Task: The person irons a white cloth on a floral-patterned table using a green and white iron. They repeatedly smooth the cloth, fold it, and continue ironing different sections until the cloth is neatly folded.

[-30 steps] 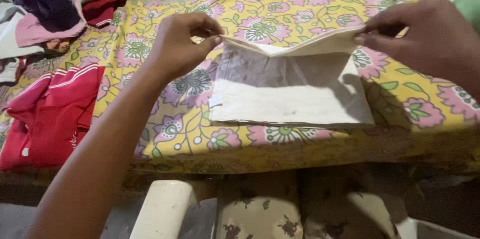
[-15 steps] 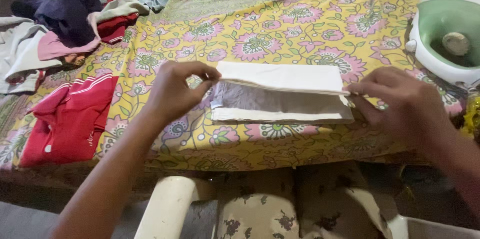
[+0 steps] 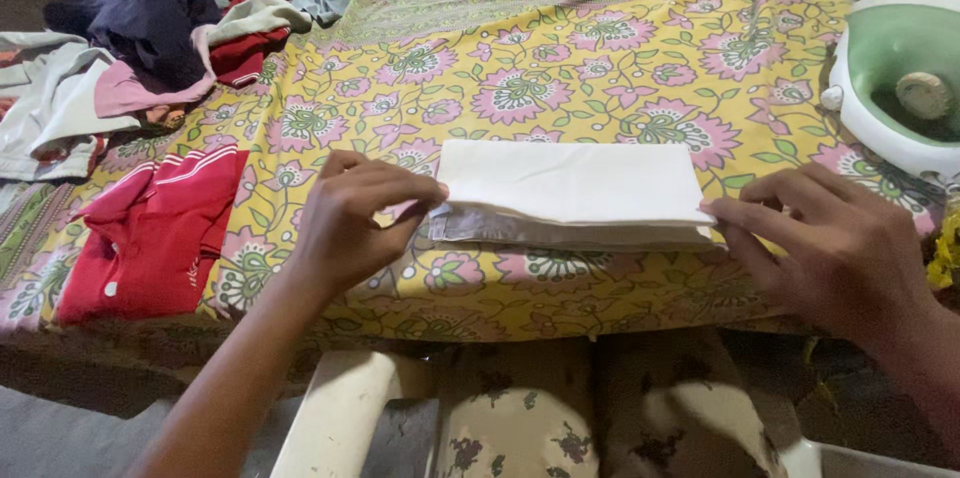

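A folded white cloth [image 3: 570, 183] lies near the front edge of a table covered with a yellow floral sheet [image 3: 560, 68]. My left hand [image 3: 355, 213] pinches the left corner of the cloth's top layer. My right hand [image 3: 835, 238] pinches the right corner of the same layer. The top layer is folded down almost flat onto the lower layer, with a thin grey strip of the lower layer showing along the front.
A red garment with white stripes [image 3: 150, 228] lies at the left. A heap of mixed clothes [image 3: 130, 48] sits at the back left. A green and white iron [image 3: 900, 78] rests at the right edge. A white plastic chair [image 3: 340, 418] stands below the table.
Both hands have brought the cloth's top layer towards me and down onto the lower layer, closing the fold. The view has shifted so the iron shows at the right.
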